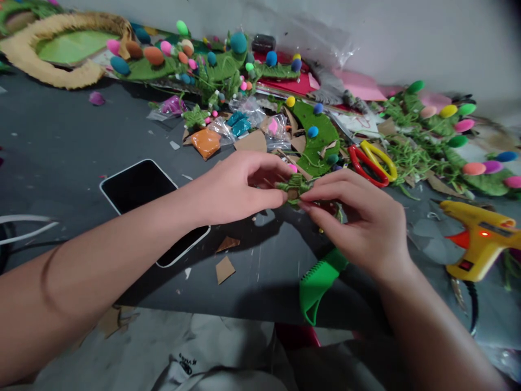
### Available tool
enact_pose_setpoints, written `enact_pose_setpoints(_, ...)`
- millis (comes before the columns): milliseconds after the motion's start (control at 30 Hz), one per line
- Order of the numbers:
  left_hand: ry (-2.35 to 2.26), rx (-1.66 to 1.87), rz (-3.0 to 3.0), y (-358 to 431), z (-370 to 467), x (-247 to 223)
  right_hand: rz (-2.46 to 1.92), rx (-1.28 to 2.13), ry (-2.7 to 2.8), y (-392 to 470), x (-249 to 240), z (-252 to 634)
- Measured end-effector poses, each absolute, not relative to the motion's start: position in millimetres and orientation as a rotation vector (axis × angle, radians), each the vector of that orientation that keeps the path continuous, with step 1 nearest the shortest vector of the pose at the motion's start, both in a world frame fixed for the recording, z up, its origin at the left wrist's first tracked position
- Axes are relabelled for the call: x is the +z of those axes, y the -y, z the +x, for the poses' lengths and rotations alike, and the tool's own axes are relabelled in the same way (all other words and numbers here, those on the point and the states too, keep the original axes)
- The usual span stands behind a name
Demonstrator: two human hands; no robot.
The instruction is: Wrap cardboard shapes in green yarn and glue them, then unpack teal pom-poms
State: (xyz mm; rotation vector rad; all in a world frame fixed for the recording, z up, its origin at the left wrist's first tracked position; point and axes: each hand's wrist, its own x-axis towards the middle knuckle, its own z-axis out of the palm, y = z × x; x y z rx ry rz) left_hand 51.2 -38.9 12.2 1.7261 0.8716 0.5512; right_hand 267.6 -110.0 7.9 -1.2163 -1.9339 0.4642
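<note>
Between my two hands is a small piece of cardboard wrapped in green yarn (293, 187), held just above the dark table. My left hand (244, 187) is closed on its left side, thumb in front and fingers curled behind. On the right side, the thumb and fingertips of my right hand (354, 212) pinch the same piece. Its lower part is partly hidden by my fingers. Under my right hand lies a green plastic tool with a toothed edge (321, 282). A curved green felt-like piece (315, 138) with small coloured balls rests just behind my hands.
A phone (138, 187) lies partly under my left forearm. Red and yellow-handled scissors (372, 163) are behind my right hand. A yellow glue gun (480, 239) with a lit red light stands at right. Cardboard scraps (225, 270) lie near the front edge; decorated green pieces (228, 65) line the wall.
</note>
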Motion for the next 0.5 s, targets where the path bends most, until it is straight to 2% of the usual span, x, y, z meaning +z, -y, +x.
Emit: enact_pose_setpoints(500, -0.744, 0.480, 1.717, 40.8, 53.8, 14.2, -1.223, 0.472, 1.933, 109.1, 7.6, 263.5)
